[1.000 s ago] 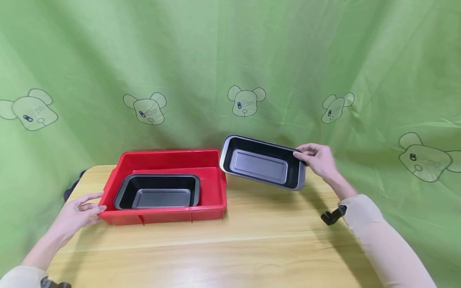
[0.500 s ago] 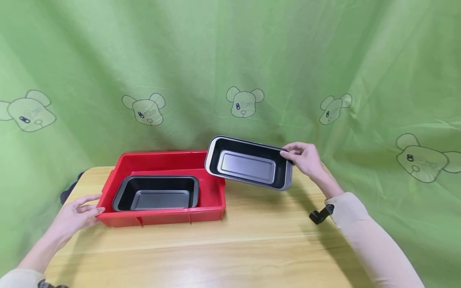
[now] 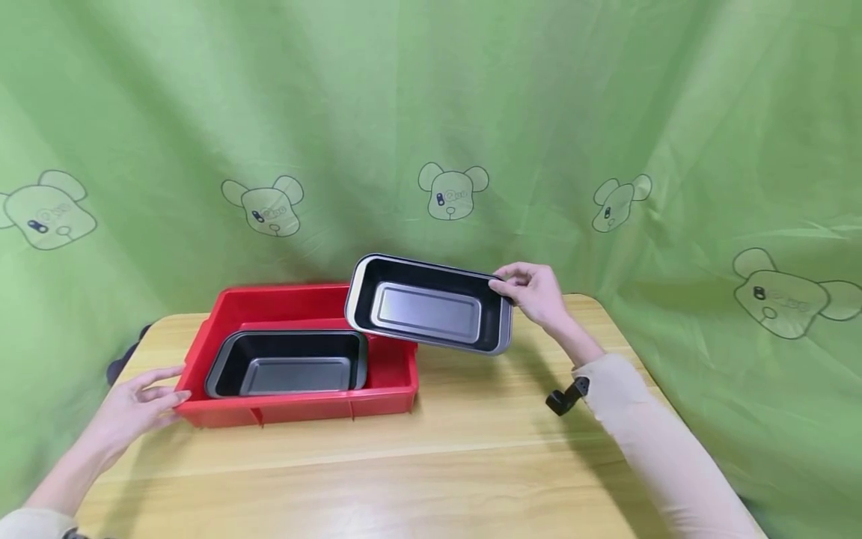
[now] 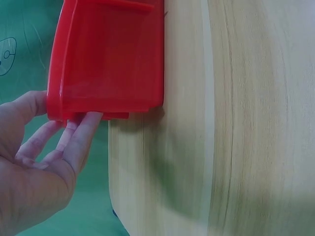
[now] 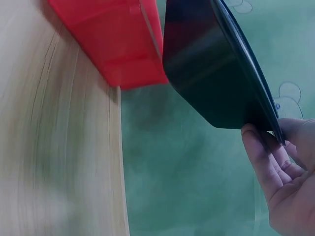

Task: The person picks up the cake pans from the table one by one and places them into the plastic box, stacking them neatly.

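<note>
My right hand [image 3: 534, 293] pinches the right end rim of a dark loaf pan [image 3: 427, 307], thumb on the inner side and fingers behind. The pan is raised and tilted so its inside faces me. Its left end is over the right side of a red plastic bin [image 3: 384, 404]. In the right wrist view, the pan's dark outer side [image 5: 211, 64] shows above the fingers. A second loaf pan [image 3: 296, 374] sits upright in the bin's left part. My left hand [image 3: 138, 404] grips the bin's left end near the front corner, as the left wrist view also shows.
The bin stands at the back left of a light wooden table [image 3: 377, 486]. Behind the table hangs a green curtain [image 3: 364, 112] with printed bear heads. A dark object [image 3: 124, 359], partly hidden, is beyond the table's left edge.
My right hand has carried the raised loaf pan leftward, from beside the bin to partly over its right side. The left hand keeps its hold on the bin, and the other pan stays inside.
</note>
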A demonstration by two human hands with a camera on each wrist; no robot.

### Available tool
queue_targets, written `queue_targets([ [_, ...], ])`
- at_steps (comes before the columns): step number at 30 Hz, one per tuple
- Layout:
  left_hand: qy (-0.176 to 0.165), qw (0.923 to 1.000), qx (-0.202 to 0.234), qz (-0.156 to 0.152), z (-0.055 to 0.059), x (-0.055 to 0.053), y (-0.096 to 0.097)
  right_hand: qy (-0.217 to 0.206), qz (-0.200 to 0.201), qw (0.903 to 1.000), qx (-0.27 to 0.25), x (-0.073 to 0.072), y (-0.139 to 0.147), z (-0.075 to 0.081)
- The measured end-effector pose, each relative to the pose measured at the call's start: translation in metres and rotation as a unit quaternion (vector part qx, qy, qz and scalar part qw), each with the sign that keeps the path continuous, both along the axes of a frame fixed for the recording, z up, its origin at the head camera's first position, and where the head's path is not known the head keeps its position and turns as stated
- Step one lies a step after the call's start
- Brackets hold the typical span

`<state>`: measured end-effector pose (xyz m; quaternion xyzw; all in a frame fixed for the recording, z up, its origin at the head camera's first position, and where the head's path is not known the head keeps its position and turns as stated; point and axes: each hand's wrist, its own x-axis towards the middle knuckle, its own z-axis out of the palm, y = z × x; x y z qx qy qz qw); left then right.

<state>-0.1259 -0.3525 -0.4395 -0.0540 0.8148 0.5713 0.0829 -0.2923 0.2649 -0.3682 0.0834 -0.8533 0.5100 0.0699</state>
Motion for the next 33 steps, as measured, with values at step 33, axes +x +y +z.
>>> queue_targets([
  [33,-0.009,0.9999,-0.008,0.0,0.002,0.0,-0.001,-0.011,0.068,0.9972,-0.031,0.001,-0.095,-0.005],
])
